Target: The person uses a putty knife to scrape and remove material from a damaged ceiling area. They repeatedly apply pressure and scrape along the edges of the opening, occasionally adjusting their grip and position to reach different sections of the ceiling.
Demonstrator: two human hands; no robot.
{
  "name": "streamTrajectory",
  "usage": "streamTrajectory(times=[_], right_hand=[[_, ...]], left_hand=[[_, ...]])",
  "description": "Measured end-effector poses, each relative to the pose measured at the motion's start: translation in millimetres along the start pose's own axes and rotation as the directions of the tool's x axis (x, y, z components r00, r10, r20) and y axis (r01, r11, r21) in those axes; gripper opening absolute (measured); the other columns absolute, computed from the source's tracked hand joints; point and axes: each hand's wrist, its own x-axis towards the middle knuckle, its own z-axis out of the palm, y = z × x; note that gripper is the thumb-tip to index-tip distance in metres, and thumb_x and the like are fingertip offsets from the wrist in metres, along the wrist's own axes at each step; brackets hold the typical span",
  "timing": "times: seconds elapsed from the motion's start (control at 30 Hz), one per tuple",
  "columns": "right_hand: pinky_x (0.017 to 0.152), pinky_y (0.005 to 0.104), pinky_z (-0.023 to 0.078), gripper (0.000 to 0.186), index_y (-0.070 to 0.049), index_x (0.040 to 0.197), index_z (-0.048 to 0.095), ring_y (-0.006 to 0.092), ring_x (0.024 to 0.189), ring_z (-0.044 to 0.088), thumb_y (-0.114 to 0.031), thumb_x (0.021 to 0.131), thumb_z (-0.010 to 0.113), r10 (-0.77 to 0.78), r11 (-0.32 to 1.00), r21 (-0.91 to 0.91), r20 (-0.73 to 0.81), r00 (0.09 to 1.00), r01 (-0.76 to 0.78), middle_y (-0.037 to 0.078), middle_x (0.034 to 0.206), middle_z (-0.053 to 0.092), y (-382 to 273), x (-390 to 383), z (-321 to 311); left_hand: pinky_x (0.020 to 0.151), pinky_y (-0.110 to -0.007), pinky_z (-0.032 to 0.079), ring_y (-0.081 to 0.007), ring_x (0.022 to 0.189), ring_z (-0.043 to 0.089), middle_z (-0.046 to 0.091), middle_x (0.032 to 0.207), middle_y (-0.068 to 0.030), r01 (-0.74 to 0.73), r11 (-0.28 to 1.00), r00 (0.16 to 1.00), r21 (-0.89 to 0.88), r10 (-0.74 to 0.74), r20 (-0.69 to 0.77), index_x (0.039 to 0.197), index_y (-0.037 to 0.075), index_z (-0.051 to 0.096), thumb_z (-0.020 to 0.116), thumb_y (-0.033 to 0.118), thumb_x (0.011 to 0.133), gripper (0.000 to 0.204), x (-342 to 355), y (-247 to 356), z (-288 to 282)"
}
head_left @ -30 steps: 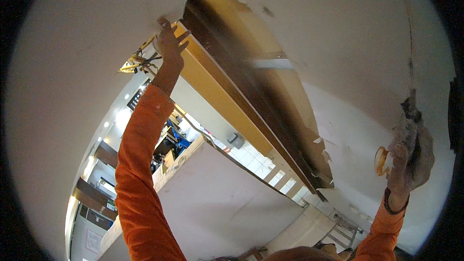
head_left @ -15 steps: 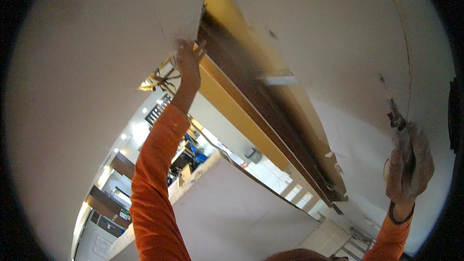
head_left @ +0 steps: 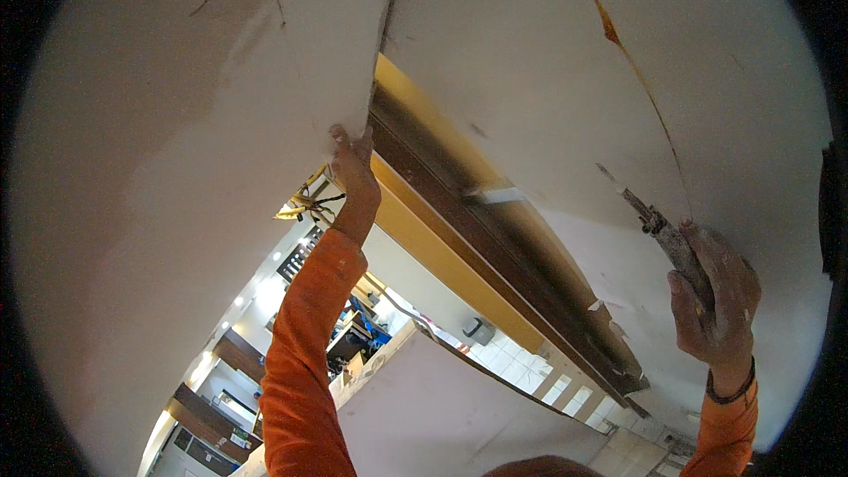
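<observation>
My right hand [head_left: 717, 296] is closed round a dusty utility knife [head_left: 673, 243], whose thin blade points up and left in front of a pale panel [head_left: 548, 62]. A long brown-edged slit in that panel runs down toward this hand. My left hand [head_left: 356, 168] reaches up to the edge of another whitish panel [head_left: 265, 124]. Its fingers are spread and rest against the panel beside a long gap, partly blending with the dusty surface.
Inside the gap lie a dark brown recess [head_left: 442, 177] and a yellow-brown strip [head_left: 459, 252]. Loose wires [head_left: 309, 205] hang beside my left wrist. Below stand a pale partition [head_left: 442, 397] and a grey bin [head_left: 478, 330] on a tiled floor.
My left hand sits lower in the picture, still at the panel edge. The right hand and knife appear further left, with the blade sharper. The whole view has shifted, showing more of the slit.
</observation>
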Motion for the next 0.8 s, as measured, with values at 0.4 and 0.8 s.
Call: streamTrajectory(times=[0.4,0.8], right_hand=[[0.084,0.0419,0.055,0.043,0.001,0.13,0.056,0.0362,0.104,0.067,-0.01,0.09,0.065,0.173,0.861,0.472,0.076,0.982,-0.188,0.022,0.122,0.066,-19.3,-4.0,39.7],[0.091,0.0431,0.047,0.035,0.0,0.127,0.049,0.0348,0.098,0.06,-0.009,0.094,0.059,0.331,0.314,0.921,0.123,0.936,-0.232,0.022,0.106,0.059,-140.0,56.3,279.4]], left_hand=[[0.1,-0.047,0.048,-0.0334,0.121,0.06,0.047,0.143,-0.0176,0.106,0.968,0.987,0.229,-0.131,0.097,0.151,0.009,0.03,0.059,0.067,0.091,0.089,-5.5,10.0,-14.5],[0.107,-0.049,0.043,-0.0407,0.132,0.051,0.03,0.154,-0.0306,0.239,0.867,0.949,0.438,-0.303,0.082,0.155,-0.006,0.013,0.053,0.072,0.09,0.109,-20.1,50.1,-7.0]])
